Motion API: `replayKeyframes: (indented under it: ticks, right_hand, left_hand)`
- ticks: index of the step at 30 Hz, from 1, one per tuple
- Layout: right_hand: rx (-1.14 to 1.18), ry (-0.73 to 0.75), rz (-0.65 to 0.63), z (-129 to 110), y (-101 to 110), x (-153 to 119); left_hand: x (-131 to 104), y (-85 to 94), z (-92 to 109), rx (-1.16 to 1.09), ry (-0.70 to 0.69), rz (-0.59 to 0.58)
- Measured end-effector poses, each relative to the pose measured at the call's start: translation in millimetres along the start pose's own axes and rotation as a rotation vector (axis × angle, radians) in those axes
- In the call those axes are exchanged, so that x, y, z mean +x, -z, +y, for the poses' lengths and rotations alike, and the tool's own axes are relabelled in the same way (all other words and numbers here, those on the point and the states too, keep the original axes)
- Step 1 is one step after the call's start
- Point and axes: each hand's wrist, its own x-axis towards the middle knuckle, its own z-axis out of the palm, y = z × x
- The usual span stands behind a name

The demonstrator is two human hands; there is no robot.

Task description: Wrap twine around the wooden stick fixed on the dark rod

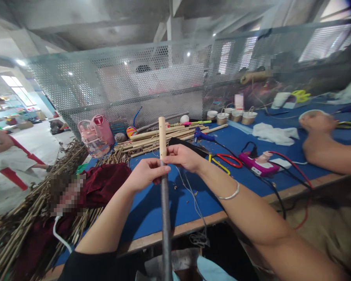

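A long dark grey rod runs up from my lap, with a pale wooden stick at its top end. My left hand is closed around the rod just below where the two meet. At the joint, the fingers of my right hand pinch the lower end of the wooden stick. A thin grey string trails from beside my hands down over the table edge. Whether the fingers also hold the string is hidden.
Pale sticks lie on the blue table. Scissors with red handles, a glue gun and a purple power strip sit to the right, near a co-worker's arm. Dry twigs and a maroon cloth are left.
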Motion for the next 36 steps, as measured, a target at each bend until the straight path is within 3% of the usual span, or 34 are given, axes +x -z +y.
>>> replayKeyframes:
  ticks: [4,9,12,18,23,25,29,36]
  right_hand:
    - [0.051,0.027,-0.088,9.5,-1.7,2.8]
    - [0.121,0.056,-0.239,18.9,-9.6,4.9]
    - [0.143,0.069,-0.208,18.7,-12.3,5.1]
    - [0.151,0.094,-0.179,11.6,-11.9,3.5]
    - [0.13,0.074,-0.311,13.1,-10.9,-0.4]
    - [0.132,0.094,-0.313,14.5,-12.7,-0.4]
    - [0.136,0.133,-0.248,14.2,-15.2,0.8]
    - [0.086,0.087,-0.334,10.3,-12.3,-2.8]
  left_hand:
    - [-2.6,4.6,-16.0,-0.181,-0.014,-0.013]
    - [-9.5,13.4,-20.6,-0.311,0.018,-0.16]
    - [-10.3,9.9,-19.8,-0.349,0.017,-0.159]
    - [-11.6,6.9,-13.5,-0.274,-0.063,-0.037]
    - [-15.3,9.6,-16.5,-0.319,0.039,-0.292]
    - [-15.8,7.8,-18.0,-0.336,0.029,-0.285]
    - [-16.3,5.4,-14.4,-0.244,-0.044,-0.145]
    - [-17.6,11.4,-16.6,-0.336,0.069,-0.343]
